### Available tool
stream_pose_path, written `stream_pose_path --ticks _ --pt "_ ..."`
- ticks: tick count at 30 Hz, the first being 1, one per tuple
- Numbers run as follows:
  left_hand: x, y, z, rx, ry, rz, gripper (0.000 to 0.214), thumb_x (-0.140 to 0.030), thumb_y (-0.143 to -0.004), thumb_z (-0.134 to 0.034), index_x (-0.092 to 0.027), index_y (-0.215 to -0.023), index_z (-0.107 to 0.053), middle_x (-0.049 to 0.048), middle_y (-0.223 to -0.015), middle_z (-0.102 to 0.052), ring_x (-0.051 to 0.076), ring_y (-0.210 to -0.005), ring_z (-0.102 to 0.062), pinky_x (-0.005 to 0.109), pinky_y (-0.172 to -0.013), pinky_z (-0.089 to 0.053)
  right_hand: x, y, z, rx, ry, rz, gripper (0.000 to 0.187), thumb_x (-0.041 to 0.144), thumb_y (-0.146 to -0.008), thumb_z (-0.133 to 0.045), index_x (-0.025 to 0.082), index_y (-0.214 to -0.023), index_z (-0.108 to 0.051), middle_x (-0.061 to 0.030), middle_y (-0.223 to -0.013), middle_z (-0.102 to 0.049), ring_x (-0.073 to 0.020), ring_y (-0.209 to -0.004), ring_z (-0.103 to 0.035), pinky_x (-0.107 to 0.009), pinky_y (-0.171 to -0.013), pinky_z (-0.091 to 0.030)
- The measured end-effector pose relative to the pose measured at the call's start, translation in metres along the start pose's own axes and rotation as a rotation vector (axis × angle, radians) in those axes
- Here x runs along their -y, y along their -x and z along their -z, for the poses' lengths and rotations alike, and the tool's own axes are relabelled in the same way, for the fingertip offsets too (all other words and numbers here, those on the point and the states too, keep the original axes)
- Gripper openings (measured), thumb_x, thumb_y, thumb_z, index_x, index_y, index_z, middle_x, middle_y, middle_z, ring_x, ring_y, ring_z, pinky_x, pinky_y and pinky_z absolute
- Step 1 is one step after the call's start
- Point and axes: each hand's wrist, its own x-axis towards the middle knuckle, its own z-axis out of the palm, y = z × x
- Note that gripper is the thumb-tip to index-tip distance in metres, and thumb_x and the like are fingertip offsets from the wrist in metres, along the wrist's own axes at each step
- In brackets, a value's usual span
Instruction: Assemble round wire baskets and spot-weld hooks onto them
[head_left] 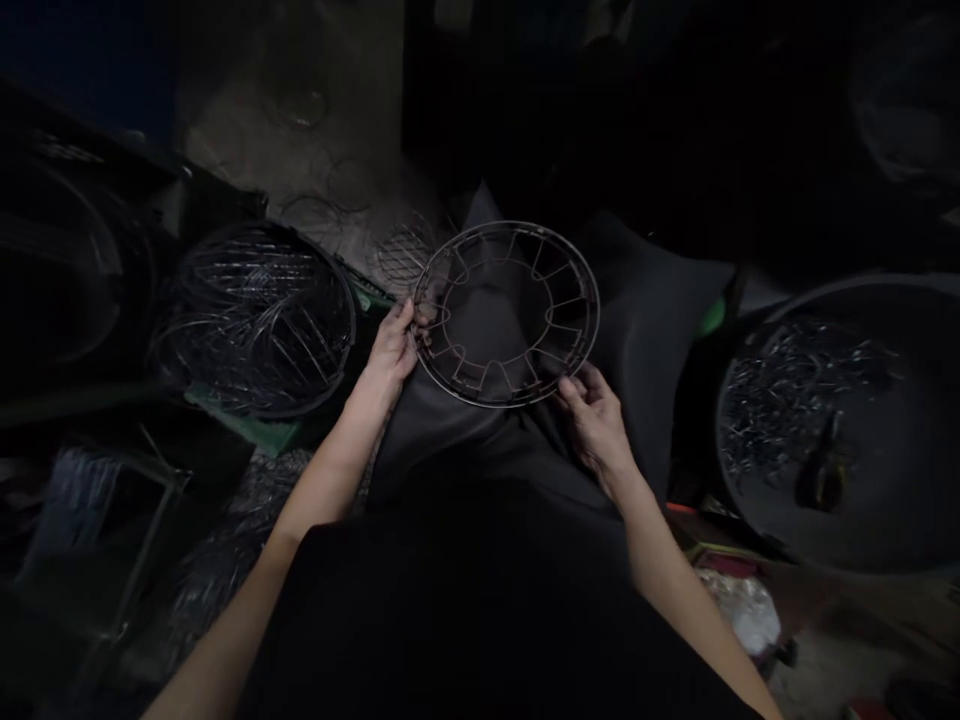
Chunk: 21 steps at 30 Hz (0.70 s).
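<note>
Over my lap I hold up a round wire frame [504, 404], an outer ring joined by bent wire loops to a smaller inner ring. My left hand [399, 338] grips its left rim, thumb on top and fingers curled beneath. At the lower right of the rim, my right hand [592, 410] pinches the wire between thumb and fingers. Dark cloth [637, 330] over my legs lies behind the frame.
To the left, a round container [352, 310] is heaped with dark wire pieces. On the right, a wide basin [900, 500] holds many small metal bits and a dark amber bottle-like object [821, 475]. Loose wire grids [405, 252] lie on the floor ahead.
</note>
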Motion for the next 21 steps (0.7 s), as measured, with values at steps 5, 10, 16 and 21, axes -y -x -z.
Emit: stream_pose_path --ticks 5,10,16,21 --pt "0.006 -0.003 -0.003 -0.065 0.010 -0.007 0.020 -0.031 -0.082 -0.063 -0.021 -0.078 -0.047 -0.0094 -0.049 -0.042 0.005 -0.036 -0.040 0.017 -0.038 -0.033 -0.008 -0.007 0.000 0.035 -0.006 -0.056 0.049 0.050 -0.070 -0.068 0.032 -0.112 -0.049 0.0000 -0.111 -0.062 -0.0178 -0.094 -0.066 -0.034 -0.076 -0.057" --pt "-0.007 0.013 -0.010 0.036 0.064 -0.159 0.033 -0.038 -0.073 -0.071 -0.021 -0.074 -0.043 -0.0109 -0.046 -0.036 0.004 -0.036 -0.035 0.015 -0.035 -0.029 -0.005 0.002 -0.005 -0.019 0.002 -0.012 0.050 0.049 -0.070 -0.069 0.030 -0.112 -0.052 -0.0024 -0.116 -0.061 -0.0188 -0.094 -0.065 -0.033 -0.075 -0.058" --pt "-0.020 0.041 -0.012 0.144 -0.018 -0.228 0.034 -0.042 -0.070 -0.073 -0.020 -0.077 -0.048 -0.0120 -0.043 -0.035 0.003 -0.033 -0.030 0.013 -0.033 -0.029 0.020 0.036 0.032 0.249 0.298 -0.105 0.038 0.050 -0.068 -0.070 0.022 -0.094 -0.066 -0.0060 -0.098 -0.071 -0.0252 -0.095 -0.066 -0.044 -0.090 -0.051" --pt "-0.023 0.057 -0.019 0.274 -0.104 -0.208 0.030 -0.039 -0.070 -0.073 -0.020 -0.081 -0.053 -0.0111 -0.040 -0.037 0.004 -0.033 -0.033 0.013 -0.033 -0.031 0.074 0.060 0.069 0.079 0.580 0.086 0.043 0.047 -0.079 -0.060 0.023 -0.114 -0.062 -0.0077 -0.115 -0.066 -0.0255 -0.106 -0.062 -0.044 -0.096 -0.047"
